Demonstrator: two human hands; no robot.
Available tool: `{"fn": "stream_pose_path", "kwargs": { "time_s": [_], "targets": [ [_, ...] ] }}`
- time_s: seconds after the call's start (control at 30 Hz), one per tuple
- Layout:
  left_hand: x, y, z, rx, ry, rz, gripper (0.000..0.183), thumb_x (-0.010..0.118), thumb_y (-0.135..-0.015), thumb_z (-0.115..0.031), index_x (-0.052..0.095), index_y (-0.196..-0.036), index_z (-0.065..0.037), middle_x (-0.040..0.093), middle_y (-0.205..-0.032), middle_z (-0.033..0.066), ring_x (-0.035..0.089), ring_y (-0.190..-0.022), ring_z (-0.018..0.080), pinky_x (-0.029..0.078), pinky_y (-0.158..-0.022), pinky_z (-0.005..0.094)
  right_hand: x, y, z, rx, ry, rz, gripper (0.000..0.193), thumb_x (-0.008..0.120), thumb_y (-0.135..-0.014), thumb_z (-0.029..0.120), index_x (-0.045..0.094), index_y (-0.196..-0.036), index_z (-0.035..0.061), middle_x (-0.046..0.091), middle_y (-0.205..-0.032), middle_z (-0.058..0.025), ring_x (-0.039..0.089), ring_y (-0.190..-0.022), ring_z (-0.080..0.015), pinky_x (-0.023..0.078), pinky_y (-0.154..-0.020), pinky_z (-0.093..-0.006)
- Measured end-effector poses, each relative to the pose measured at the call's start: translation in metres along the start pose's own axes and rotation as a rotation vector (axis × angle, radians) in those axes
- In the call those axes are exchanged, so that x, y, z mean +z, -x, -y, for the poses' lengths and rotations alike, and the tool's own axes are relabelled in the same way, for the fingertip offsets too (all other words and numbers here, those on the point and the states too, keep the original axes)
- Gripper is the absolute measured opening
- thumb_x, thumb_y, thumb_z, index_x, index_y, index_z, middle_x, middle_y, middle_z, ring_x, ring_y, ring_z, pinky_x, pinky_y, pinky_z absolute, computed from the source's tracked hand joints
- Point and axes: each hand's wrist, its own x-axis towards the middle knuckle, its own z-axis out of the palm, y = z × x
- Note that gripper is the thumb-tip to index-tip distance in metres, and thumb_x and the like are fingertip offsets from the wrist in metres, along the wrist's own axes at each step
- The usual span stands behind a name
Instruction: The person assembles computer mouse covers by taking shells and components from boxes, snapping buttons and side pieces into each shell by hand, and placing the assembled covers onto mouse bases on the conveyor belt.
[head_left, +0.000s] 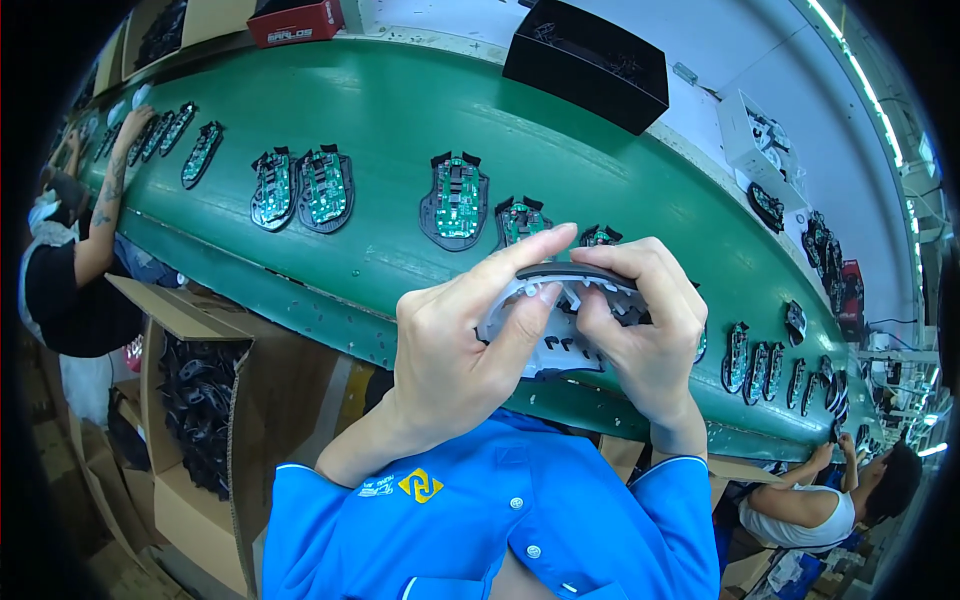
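Observation:
My left hand (448, 338) and my right hand (652, 325) hold a computer mouse shell (562, 358) between them, above the near edge of the green belt. The shell is whitish inside, with small posts and dark slots, and has a black curved strip along its upper edge. Both thumbs press on its inner side while the fingers wrap round the outside. Just beyond my hands lies a mouse base with a green circuit board (521, 218), and a second base (600, 236) is mostly hidden behind my fingers. Left of these rests another open mouse base (455, 203).
Several mouse bases, such as this pair's right one (325, 188), lie along the green belt (390, 110). A black box (585, 75) stands at the far edge, a white box (755, 140) right of it. A carton of black parts (200, 410) stands lower left. Co-workers sit at both sides.

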Motion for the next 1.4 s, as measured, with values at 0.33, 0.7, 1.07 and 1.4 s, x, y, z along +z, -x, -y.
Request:
{"fn": "stream_pose_path", "kwargs": {
  "time_s": [0.33,0.7,1.07,1.4],
  "targets": [
    [0.006,0.002,0.002,0.151,-0.088,-0.063,0.031,0.056,-0.084,-0.005,0.059,-0.114,0.003,0.067,-0.096,0.0164,0.067,-0.08,0.0184,0.052,-0.067,0.0266,0.001,0.002,0.0,-0.012,0.026,-0.009,0.025,0.066,-0.065,-0.006,0.061,-0.088,-0.0011,0.057,-0.075,-0.0109,0.061,-0.065,-0.0221,0.05,-0.054,-0.0302],
    [-0.002,-0.003,0.0,0.175,0.0,-0.017,0.032,0.054,-0.083,-0.01,0.059,-0.112,0.004,0.066,-0.082,0.0197,0.069,-0.069,0.023,0.053,-0.057,0.0295,-0.003,0.002,-0.001,0.029,0.078,0.032,0.019,0.066,-0.067,-0.002,0.059,-0.085,-0.0005,0.056,-0.074,-0.0113,0.06,-0.065,-0.0233,0.05,-0.056,-0.0314],
    [-0.006,-0.009,-0.004,0.12,-0.243,0.075,0.035,0.06,-0.074,-0.001,0.063,-0.109,0.001,0.068,-0.081,0.0154,0.068,-0.073,0.0144,0.052,-0.065,0.0244,-0.002,0.0,-0.003,0.094,0.039,0.059,0.02,0.066,-0.067,-0.002,0.058,-0.086,-0.0004,0.057,-0.076,-0.0111,0.061,-0.068,-0.0231,0.05,-0.06,-0.0306],
    [-0.024,-0.016,-0.02,-0.132,-0.018,0.291,0.032,0.05,-0.083,-0.003,0.06,-0.112,0.005,0.068,-0.082,0.0127,0.063,-0.073,0.0088,0.051,-0.061,0.0222,-0.004,0.002,-0.001,0.101,0.054,0.073,0.023,0.067,-0.067,-0.001,0.058,-0.088,-0.0002,0.058,-0.077,-0.01,0.061,-0.069,-0.0216,0.05,-0.061,-0.0298]
  ]
}}
